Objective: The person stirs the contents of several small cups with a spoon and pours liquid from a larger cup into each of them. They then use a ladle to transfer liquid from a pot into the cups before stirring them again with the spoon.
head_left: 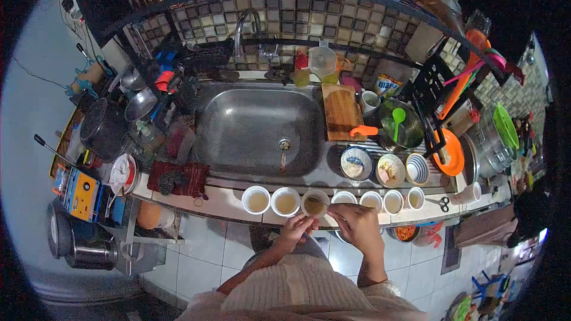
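A small white cup [314, 201] with brownish contents is at the counter's front edge, right between my hands. My left hand [294, 230] has its fingers closed at the near lower side of this cup. My right hand [360, 226] comes from the other side with the fingertips pinched together by the cup's right rim; what they hold, if anything, is too small to tell. To the left stand two white cups with pale brown liquid [286, 201]. On the right, several more similar cups [393, 201] line the counter edge, one partly covered by my right hand.
Behind the cups lies a steel sink [238, 125]. Three bowls [390, 170] stand on its ridged drainer, near a wooden board [343, 113] and a pan [410, 122] with a green spoon. Scissors [439, 203] lie at right, a dark red cloth [178, 179] at left.
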### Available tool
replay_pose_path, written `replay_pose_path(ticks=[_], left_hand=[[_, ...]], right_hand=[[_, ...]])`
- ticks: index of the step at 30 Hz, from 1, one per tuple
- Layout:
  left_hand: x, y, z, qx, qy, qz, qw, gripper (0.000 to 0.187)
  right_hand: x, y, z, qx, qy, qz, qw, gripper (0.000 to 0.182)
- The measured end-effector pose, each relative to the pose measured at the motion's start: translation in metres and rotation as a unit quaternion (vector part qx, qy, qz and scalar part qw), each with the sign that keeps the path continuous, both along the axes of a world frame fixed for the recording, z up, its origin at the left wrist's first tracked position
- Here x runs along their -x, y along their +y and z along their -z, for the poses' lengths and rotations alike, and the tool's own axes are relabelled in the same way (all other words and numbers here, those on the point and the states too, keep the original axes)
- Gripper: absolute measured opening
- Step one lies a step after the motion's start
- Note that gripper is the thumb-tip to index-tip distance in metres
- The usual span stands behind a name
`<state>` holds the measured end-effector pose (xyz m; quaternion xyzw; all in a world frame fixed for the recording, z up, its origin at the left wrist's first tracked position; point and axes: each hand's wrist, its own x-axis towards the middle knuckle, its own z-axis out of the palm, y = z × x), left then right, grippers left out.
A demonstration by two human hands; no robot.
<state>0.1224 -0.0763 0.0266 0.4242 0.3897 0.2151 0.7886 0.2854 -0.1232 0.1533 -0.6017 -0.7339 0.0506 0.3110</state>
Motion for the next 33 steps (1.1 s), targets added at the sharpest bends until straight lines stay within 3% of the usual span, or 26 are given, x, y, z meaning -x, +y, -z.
replay_pose_path(ticks=[3, 5, 15, 21, 25, 31, 33], left_hand=[[0.0, -0.003, -0.005, 0.031, 0.033, 0.005, 0.999, 0.026], [0.001, -0.002, -0.001, -0.007, -0.002, 0.004, 1.0, 0.027], [-0.001, -0.001, 0.012, 0.008, 0.019, -0.007, 1.0, 0.026], [0.0, 0.0, 0.005, 0.004, 0.024, 0.005, 1.0, 0.025], [-0.001, -0.002, 0.007, 0.013, 0.029, -0.007, 0.999, 0.026], [-0.001, -0.002, 0.001, 0.018, 0.052, -0.001, 0.999, 0.028], [0.001, -0.002, 0.003, 0.017, 0.042, -0.001, 0.999, 0.028]], right_hand=[[-0.002, 0.011, 0.03, 0.058, -0.029, 0.0, 0.998, 0.013], [-0.001, 0.019, 0.04, 0.099, -0.074, -0.007, 0.992, 0.017], [0.0, 0.017, 0.025, 0.118, -0.079, -0.034, 0.989, 0.018], [-0.003, 0.026, 0.033, 0.077, -0.015, -0.023, 0.997, 0.015], [-0.006, 0.02, 0.031, 0.09, -0.057, -0.063, 0.992, 0.013], [-0.008, 0.012, 0.025, 0.071, 0.0, 0.001, 0.998, 0.011], [-0.006, 0.006, 0.019, 0.013, 0.036, -0.019, 0.999, 0.011]])
